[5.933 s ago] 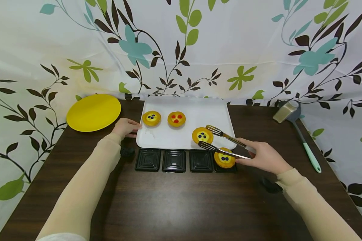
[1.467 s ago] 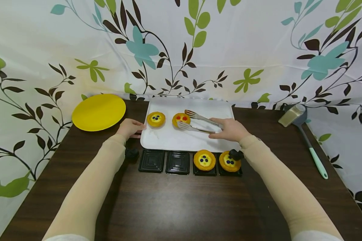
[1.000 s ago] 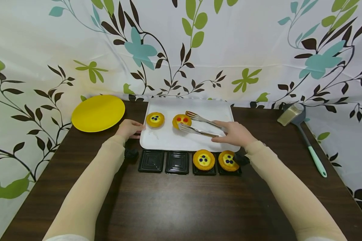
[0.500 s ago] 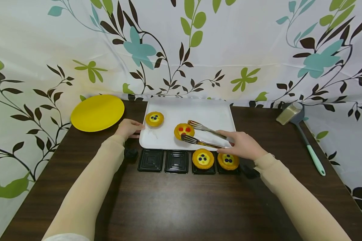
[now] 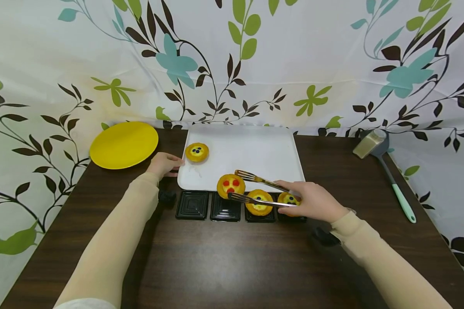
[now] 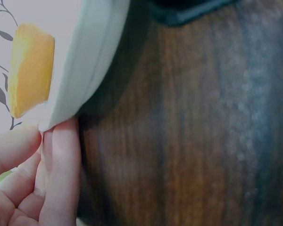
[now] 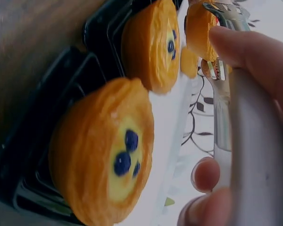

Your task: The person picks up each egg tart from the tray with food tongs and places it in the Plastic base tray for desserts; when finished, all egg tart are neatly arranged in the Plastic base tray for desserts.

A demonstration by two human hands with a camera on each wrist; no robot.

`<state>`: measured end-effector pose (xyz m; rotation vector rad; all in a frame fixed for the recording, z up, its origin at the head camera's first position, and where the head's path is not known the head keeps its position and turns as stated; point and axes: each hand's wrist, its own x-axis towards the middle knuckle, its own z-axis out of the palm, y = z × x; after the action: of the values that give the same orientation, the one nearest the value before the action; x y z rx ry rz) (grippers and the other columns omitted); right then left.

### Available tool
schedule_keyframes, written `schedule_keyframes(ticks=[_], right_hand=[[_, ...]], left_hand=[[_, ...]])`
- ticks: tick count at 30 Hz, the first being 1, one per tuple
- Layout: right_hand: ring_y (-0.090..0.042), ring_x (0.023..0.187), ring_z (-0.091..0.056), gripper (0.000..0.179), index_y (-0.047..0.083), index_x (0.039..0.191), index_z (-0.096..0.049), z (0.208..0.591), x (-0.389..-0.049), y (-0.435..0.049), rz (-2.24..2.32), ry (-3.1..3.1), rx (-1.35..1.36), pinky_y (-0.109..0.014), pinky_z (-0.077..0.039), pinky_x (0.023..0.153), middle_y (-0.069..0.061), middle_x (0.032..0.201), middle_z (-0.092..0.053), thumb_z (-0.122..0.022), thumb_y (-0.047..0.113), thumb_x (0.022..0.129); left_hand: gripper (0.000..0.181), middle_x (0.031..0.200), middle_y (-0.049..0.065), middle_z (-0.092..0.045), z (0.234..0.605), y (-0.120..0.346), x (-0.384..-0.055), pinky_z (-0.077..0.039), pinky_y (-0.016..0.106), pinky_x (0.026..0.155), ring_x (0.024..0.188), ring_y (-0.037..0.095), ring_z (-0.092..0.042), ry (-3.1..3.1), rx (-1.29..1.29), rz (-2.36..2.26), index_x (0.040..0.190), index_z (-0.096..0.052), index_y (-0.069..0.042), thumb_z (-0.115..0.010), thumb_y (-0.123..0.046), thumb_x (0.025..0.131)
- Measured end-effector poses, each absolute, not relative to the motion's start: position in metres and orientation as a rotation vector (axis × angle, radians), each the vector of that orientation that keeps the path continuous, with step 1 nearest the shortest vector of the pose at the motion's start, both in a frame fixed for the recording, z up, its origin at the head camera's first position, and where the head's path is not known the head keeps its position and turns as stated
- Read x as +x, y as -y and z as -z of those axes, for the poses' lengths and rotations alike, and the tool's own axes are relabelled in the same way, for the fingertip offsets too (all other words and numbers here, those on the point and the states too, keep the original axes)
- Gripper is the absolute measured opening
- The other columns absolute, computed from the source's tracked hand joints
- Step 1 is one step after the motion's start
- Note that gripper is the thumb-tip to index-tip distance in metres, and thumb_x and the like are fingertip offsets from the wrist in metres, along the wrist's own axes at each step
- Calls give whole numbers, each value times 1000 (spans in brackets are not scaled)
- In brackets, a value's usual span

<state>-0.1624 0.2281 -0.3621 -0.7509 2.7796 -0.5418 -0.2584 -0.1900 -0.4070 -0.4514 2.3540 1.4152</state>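
Observation:
My left hand point(image 5: 164, 164) pinches the left edge of the white tray point(image 5: 255, 150), its thumb on top and fingers beneath the rim in the left wrist view. In my right hand point(image 5: 313, 199) are metal tongs point(image 5: 268, 183), gripped so that their ends clasp a tart with red berries point(image 5: 228, 183). That tart overlaps the tray's front edge and the second black square dish point(image 5: 225, 212) from the left. Two blueberry tarts, one nearer point(image 7: 101, 150) and one farther point(image 7: 153, 47), sit in the two right dishes. Another blueberry tart point(image 5: 196, 152) lies at the tray's left.
The leftmost black square dish point(image 5: 191, 205) holds nothing. A yellow plate point(image 5: 123, 145) stands at the back left. At the back right lies a dark spatula with a mint handle point(image 5: 403, 204), a small clear container point(image 5: 369, 143) resting on its head. A patterned cloth point(image 5: 232, 64) hangs behind.
The right hand's tongs set a blueberry tart in the third dish, then took the red-berry tart and brought it forward off the tray's middle. The left hand stays at the tray's edge.

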Motion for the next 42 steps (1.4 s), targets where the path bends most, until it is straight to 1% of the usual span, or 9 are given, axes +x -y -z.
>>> schedule_keyframes(ticks=[4, 10, 14, 20, 26, 35, 42], right_hand=[[-12, 77, -55, 75, 24, 138, -51, 365, -156, -224, 503, -2804, -828, -28, -50, 68, 2, 104, -67, -71, 59, 75], [-13, 84, -58, 72, 24, 137, -52, 369, -149, -219, 470, -2806, -869, -34, -54, 75, -3, 111, -67, -74, 54, 75], [-11, 85, -59, 71, 27, 136, -52, 372, -146, -218, 456, -2813, -895, -34, -55, 75, -2, 112, -67, -74, 54, 75], [-9, 80, -57, 72, 26, 137, -51, 376, -143, -217, 420, -2813, -925, -31, -54, 69, -3, 112, -66, -72, 57, 75], [-10, 79, -57, 72, 25, 136, -52, 375, -143, -216, 410, -2812, -889, -32, -55, 71, -4, 111, -67, -74, 55, 75], [-10, 80, -57, 74, 27, 137, -50, 376, -145, -219, 403, -2808, -886, -34, -56, 73, -3, 110, -66, -72, 59, 74], [-9, 76, -55, 75, 25, 138, -50, 376, -145, -220, 402, -2813, -886, -34, -56, 72, -4, 112, -66, -72, 58, 74]], left_hand=[[39, 127, 22, -54, 410, 191, -259, -58, 30, 78, 113, 32, -57, -2352, -454, -1415, 126, -56, 5, -58, -19, 96], [38, 126, 22, -54, 412, 193, -260, -57, 32, 79, 113, 33, -57, -2346, -459, -1416, 126, -56, 5, -57, -19, 96], [38, 127, 22, -54, 414, 194, -261, -57, 32, 79, 113, 33, -57, -2352, -454, -1417, 126, -56, 5, -58, -19, 96], [37, 126, 21, -55, 417, 195, -263, -58, 31, 78, 112, 32, -58, -2360, -451, -1414, 125, -58, 4, -58, -19, 95], [37, 126, 21, -55, 416, 195, -262, -58, 31, 79, 113, 32, -58, -2361, -450, -1414, 125, -57, 4, -58, -19, 96], [38, 126, 21, -55, 415, 194, -264, -58, 31, 78, 112, 31, -58, -2359, -455, -1412, 126, -57, 3, -59, -19, 95], [38, 125, 21, -56, 416, 195, -265, -58, 31, 79, 112, 30, -58, -2350, -460, -1418, 126, -57, 3, -59, -20, 95]])
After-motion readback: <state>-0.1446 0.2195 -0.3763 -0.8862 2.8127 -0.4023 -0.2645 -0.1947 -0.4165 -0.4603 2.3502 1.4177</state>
